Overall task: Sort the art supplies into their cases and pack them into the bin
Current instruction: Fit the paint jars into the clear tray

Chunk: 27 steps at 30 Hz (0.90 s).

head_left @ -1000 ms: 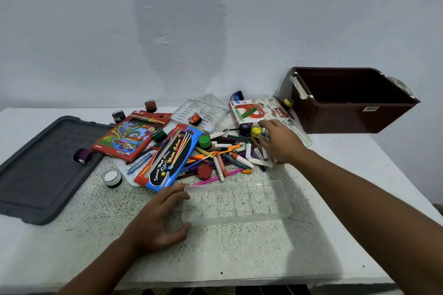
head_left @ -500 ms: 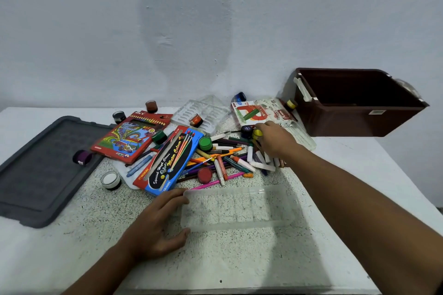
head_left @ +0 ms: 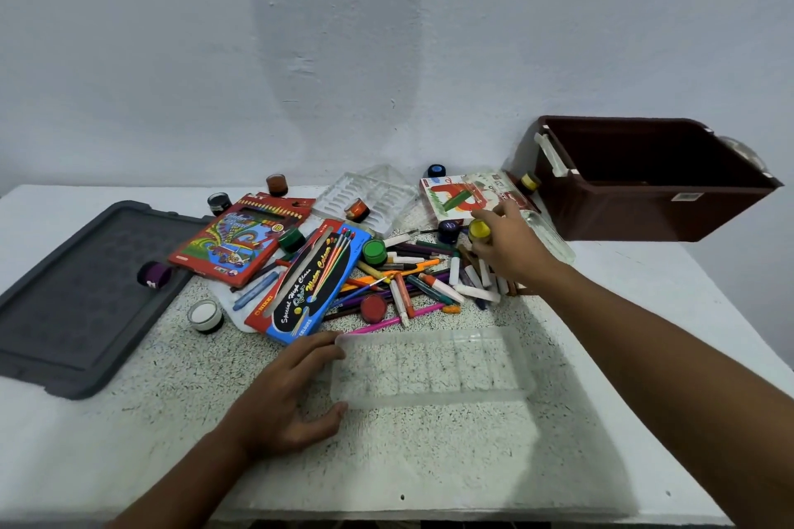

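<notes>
Right hand (head_left: pixel 511 247): reaches over the pile, fingers curled round a yellow-capped paint pot (head_left: pixel 479 230).
Left hand (head_left: pixel 283 395): rests on the speckled counter (head_left: pixel 180 391), fingers relaxed, touching the near-left end of a clear plastic case (head_left: pixel 429 369).
Pile: crayons, markers and pencils (head_left: pixel 412 279) lie heaped just beyond the case, crowding the right hand's reach.
Boxes: a blue watercolour pack (head_left: pixel 313 283) overlaps a red pencil box (head_left: pixel 240 238); a clear insert tray (head_left: pixel 369 198) lies behind.
Bin: the brown bin (head_left: pixel 644 185) stands at the far right, open.
Left edge: a dark grey lid (head_left: pixel 81 292) carries a purple pot (head_left: pixel 154 274).
</notes>
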Each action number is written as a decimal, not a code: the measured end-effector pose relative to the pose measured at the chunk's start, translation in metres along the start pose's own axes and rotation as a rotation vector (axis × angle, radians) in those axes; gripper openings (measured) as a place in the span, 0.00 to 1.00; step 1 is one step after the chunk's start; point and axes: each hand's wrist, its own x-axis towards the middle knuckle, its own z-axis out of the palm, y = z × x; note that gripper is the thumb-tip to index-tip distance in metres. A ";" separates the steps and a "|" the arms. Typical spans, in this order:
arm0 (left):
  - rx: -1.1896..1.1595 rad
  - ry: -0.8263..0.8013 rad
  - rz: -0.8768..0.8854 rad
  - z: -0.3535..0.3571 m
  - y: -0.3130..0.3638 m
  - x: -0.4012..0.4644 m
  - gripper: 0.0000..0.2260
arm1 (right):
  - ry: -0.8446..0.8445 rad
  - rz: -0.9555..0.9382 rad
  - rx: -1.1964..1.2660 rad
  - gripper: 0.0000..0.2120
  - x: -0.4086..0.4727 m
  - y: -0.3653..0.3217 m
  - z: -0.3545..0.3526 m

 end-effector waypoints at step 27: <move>-0.040 0.066 0.053 0.002 0.001 0.001 0.23 | -0.047 -0.098 0.354 0.15 -0.106 -0.014 -0.045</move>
